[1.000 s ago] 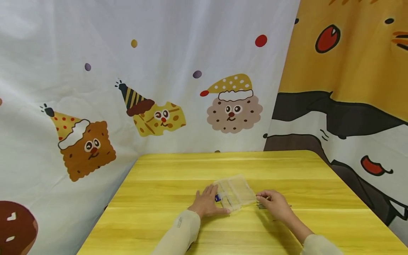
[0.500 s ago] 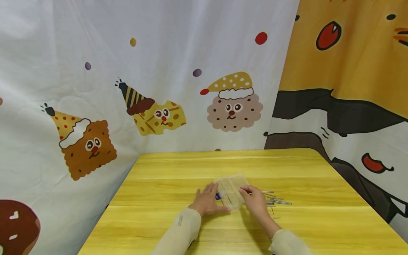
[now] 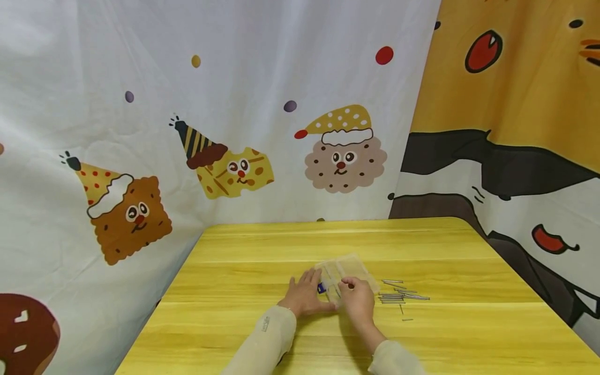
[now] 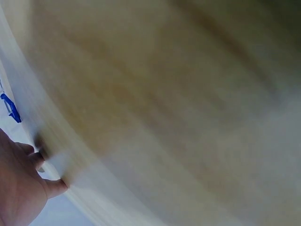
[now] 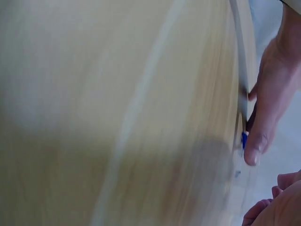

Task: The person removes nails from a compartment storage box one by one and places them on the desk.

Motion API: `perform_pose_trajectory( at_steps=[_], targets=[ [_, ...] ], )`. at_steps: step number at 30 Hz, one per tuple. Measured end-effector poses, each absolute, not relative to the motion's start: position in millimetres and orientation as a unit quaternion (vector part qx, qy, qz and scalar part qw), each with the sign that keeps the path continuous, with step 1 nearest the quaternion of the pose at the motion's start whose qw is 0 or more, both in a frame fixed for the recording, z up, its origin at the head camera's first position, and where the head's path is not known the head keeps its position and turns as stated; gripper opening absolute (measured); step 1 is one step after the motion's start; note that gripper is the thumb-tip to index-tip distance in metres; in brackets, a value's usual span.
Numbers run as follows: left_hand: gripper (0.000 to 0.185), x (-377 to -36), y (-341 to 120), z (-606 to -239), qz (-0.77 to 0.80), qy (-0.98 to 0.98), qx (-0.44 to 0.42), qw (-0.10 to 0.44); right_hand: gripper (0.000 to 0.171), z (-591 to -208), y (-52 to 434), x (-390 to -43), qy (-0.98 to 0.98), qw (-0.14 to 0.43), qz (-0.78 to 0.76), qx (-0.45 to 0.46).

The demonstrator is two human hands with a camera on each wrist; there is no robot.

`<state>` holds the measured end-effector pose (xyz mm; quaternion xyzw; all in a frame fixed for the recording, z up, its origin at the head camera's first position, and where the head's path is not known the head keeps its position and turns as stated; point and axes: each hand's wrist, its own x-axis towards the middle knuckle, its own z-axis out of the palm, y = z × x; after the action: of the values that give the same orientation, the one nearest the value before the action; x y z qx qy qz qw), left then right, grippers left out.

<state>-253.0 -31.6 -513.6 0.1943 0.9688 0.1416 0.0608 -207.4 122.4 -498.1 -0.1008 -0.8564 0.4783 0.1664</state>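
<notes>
A clear plastic compartment box (image 3: 334, 272) lies with its lid (image 3: 356, 266) folded open to the right; a small blue piece (image 3: 321, 288) shows at its left side. My left hand (image 3: 303, 297) rests along that side, fingers and thumb stretched out and touching the box. Over the compartments is my right hand (image 3: 358, 304), finger and thumb pinched together, seemingly on a nail that its fingers hide. Several silver nails (image 3: 404, 296) of different lengths lie loose right of the box. In the right wrist view both hands show at the right edge.
The yellow wood-grain table (image 3: 253, 250) carries the box and the nails. A printed white curtain (image 3: 244, 94) hangs behind and to the left, and an orange, black and white one (image 3: 506, 114) stands at the right.
My right hand has moved left from the nail pile, across the lid, to above the compartments, leaving the loose nails in sight. The left hand has stayed on the box.
</notes>
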Motion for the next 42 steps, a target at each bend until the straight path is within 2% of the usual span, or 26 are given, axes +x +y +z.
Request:
perform_pose_trajectory(
  at_steps=[5,20,29,42],
  targets=[
    [0.114,-252.8,-32.4,-512.7,0.14,0.969,0.197,0.055,0.014,-500.2,110.9,-203.8,-0.862,0.191,0.458,-0.103],
    [0.113,-252.8,-32.7,-513.0,0.131,0.972,0.189,0.052,0.01,-503.8,102.7,-208.0,-0.892,0.193,0.397,-0.097],
    [0.112,-253.8,-31.7,-512.8,0.126,0.973,0.189,0.048,0.01,-501.3,100.2,-214.2,-0.889,0.216,0.395,-0.083],
    [0.108,-254.6,-30.4,-513.7,0.108,0.974,0.193,0.042,0.006,-504.9,103.2,-218.8,-0.907,0.164,0.375,-0.098]
  ],
)
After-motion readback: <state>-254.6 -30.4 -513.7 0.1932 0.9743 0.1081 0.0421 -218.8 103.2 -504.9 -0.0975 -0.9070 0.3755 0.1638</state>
